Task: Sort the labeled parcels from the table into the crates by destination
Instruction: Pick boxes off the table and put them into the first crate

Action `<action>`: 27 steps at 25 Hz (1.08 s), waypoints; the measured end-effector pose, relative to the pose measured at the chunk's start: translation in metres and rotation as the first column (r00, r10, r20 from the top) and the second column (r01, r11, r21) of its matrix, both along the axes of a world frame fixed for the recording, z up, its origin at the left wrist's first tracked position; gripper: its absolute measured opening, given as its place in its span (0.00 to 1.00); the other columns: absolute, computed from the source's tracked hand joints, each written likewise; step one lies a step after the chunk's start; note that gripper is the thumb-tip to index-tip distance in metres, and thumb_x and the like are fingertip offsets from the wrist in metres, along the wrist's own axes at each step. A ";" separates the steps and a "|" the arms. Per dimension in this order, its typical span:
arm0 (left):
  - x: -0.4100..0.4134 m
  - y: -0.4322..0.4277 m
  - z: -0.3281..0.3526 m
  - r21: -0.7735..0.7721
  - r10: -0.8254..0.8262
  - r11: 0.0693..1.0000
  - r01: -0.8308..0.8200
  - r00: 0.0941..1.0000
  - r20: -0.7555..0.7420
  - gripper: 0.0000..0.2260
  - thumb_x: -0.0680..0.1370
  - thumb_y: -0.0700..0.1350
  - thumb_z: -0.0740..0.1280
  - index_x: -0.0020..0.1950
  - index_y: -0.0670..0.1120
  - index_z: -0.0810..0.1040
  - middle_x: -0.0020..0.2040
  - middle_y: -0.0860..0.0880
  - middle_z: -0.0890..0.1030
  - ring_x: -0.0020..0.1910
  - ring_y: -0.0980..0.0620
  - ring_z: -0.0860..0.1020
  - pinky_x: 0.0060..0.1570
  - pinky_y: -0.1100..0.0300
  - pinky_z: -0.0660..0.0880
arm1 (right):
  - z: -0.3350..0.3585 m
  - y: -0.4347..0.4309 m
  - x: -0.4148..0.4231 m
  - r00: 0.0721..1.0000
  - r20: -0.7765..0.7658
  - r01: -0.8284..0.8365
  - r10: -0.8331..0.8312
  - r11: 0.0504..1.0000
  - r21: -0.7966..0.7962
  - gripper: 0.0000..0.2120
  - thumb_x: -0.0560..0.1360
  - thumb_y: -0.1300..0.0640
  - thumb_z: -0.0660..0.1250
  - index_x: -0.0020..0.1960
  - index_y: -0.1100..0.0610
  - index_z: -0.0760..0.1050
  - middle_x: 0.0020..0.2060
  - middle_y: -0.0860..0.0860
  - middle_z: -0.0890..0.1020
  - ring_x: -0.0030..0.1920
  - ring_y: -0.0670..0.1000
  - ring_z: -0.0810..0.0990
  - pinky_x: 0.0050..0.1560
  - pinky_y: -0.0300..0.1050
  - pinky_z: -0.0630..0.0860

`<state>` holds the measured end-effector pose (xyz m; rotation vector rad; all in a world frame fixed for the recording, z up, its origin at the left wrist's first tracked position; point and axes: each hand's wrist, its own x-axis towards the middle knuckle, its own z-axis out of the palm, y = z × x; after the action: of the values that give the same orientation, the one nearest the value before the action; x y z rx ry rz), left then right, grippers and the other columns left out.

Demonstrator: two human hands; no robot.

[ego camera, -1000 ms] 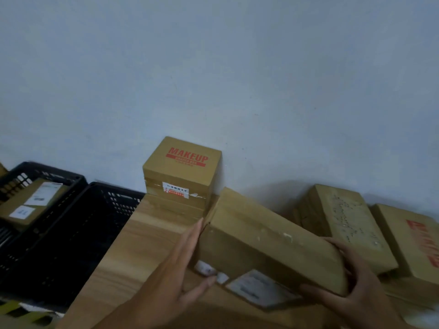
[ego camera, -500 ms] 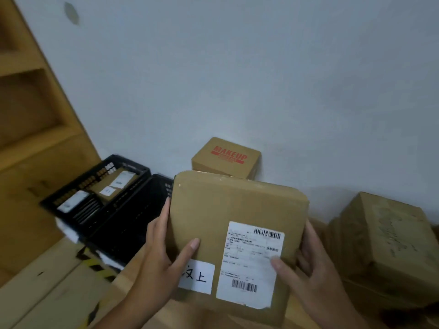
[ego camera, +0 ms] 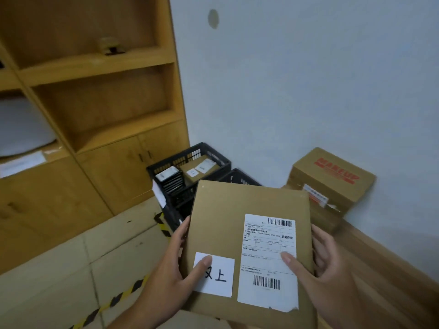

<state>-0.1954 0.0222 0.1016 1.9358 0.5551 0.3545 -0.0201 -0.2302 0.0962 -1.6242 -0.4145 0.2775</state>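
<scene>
I hold a flat brown parcel point(ego camera: 223, 229) upright in front of me, label side facing me. It bears a white shipping label with barcodes and a smaller white sticker with handwritten characters. My left hand point(ego camera: 173, 264) grips its left edge, thumb on the small sticker. My right hand point(ego camera: 318, 264) grips the right edge, thumb on the shipping label. Behind the parcel, on the floor, stand two black crates: the far crate point(ego camera: 190, 160) contains labeled parcels, the near crate point(ego camera: 237, 176) is mostly hidden by the parcel.
A brown box printed MAKEUP point(ego camera: 332, 184) sits on the wooden table point(ego camera: 380, 269) at the right against the wall. A wooden shelf and cabinet unit point(ego camera: 95, 115) fills the left. Yellow-black tape point(ego camera: 114, 300) runs across the tiled floor.
The parcel was lifted off the table and turned label side up. My view has swung left toward the crates and shelf, and the other table boxes have left the view.
</scene>
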 end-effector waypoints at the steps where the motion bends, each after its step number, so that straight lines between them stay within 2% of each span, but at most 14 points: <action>1: -0.008 0.012 -0.003 -0.004 0.017 1.000 -0.017 1.000 -0.013 0.39 0.71 0.70 0.69 0.76 0.73 0.50 0.69 0.74 0.67 0.63 0.72 0.71 0.60 0.54 0.77 | -0.003 0.018 -0.003 1.000 0.004 -0.026 0.026 0.999 -0.023 0.34 0.68 0.57 0.80 0.68 0.37 0.72 0.59 0.39 0.84 0.59 0.42 0.83 0.54 0.34 0.80; 4: -0.027 0.050 -0.014 -0.050 0.098 0.994 -0.099 0.995 -0.033 0.40 0.70 0.71 0.69 0.75 0.74 0.49 0.71 0.72 0.66 0.67 0.67 0.71 0.65 0.51 0.74 | -0.012 0.071 -0.018 0.998 0.023 -0.049 0.051 0.996 -0.074 0.36 0.72 0.61 0.77 0.70 0.33 0.71 0.58 0.35 0.83 0.58 0.38 0.82 0.55 0.33 0.79; 7: -0.044 0.091 -0.019 -0.112 0.176 0.978 -0.177 0.984 -0.026 0.40 0.68 0.70 0.72 0.73 0.77 0.51 0.69 0.74 0.67 0.66 0.70 0.69 0.63 0.60 0.72 | -0.020 0.125 -0.034 0.995 0.088 -0.031 0.039 0.996 -0.087 0.39 0.71 0.66 0.77 0.73 0.38 0.69 0.61 0.38 0.83 0.60 0.40 0.82 0.55 0.33 0.79; 12: -0.073 0.162 -0.019 -0.138 0.263 0.955 -0.263 0.965 -0.016 0.39 0.67 0.68 0.74 0.71 0.77 0.55 0.63 0.78 0.69 0.61 0.75 0.69 0.55 0.68 0.72 | -0.027 0.200 -0.053 0.997 0.072 -0.031 0.033 0.999 -0.029 0.32 0.70 0.68 0.76 0.62 0.36 0.75 0.56 0.39 0.85 0.56 0.41 0.84 0.49 0.31 0.80; 13: -0.079 0.174 -0.019 -0.145 0.276 0.950 -0.276 0.961 -0.020 0.39 0.68 0.68 0.74 0.72 0.77 0.55 0.64 0.77 0.70 0.61 0.75 0.70 0.55 0.69 0.73 | -0.029 0.213 -0.056 0.996 0.056 -0.063 0.064 0.998 -0.021 0.32 0.71 0.68 0.75 0.63 0.35 0.75 0.57 0.39 0.85 0.57 0.40 0.83 0.50 0.30 0.79; 17: -0.101 0.214 -0.020 -0.146 0.363 0.919 -0.365 0.931 -0.042 0.40 0.67 0.69 0.73 0.74 0.74 0.56 0.67 0.71 0.71 0.66 0.66 0.71 0.63 0.56 0.76 | -0.030 0.262 -0.063 0.980 0.052 -0.190 0.194 0.979 -0.074 0.36 0.73 0.67 0.74 0.66 0.30 0.74 0.61 0.35 0.82 0.61 0.35 0.79 0.54 0.25 0.75; 21: -0.115 0.252 -0.027 -0.154 0.428 0.888 -0.432 0.902 -0.060 0.41 0.68 0.68 0.73 0.75 0.72 0.55 0.67 0.69 0.71 0.65 0.64 0.72 0.62 0.54 0.77 | -0.034 0.316 -0.058 0.956 0.038 -0.287 0.293 0.952 -0.106 0.35 0.73 0.64 0.75 0.67 0.29 0.73 0.61 0.32 0.81 0.62 0.34 0.78 0.56 0.26 0.74; 25: -0.114 0.298 -0.033 -0.131 0.465 0.874 -0.469 0.883 -0.062 0.40 0.68 0.69 0.72 0.74 0.73 0.55 0.66 0.72 0.71 0.61 0.74 0.71 0.60 0.60 0.77 | -0.040 0.372 -0.049 0.942 0.009 -0.333 0.335 0.940 -0.073 0.31 0.69 0.51 0.76 0.69 0.36 0.73 0.62 0.38 0.82 0.62 0.41 0.81 0.57 0.33 0.78; 27: -0.107 0.326 -0.035 -0.117 0.482 0.865 -0.487 0.873 -0.073 0.39 0.68 0.69 0.73 0.73 0.74 0.56 0.65 0.73 0.72 0.61 0.72 0.72 0.60 0.58 0.78 | -0.046 0.404 -0.041 0.942 0.002 -0.336 0.337 0.940 -0.063 0.30 0.68 0.50 0.76 0.68 0.37 0.75 0.62 0.40 0.83 0.62 0.42 0.82 0.57 0.35 0.78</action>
<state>-0.3021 0.3482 0.0664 1.6596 1.0736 0.5813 -0.0610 0.1736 0.0506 -1.6115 -0.7016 0.5425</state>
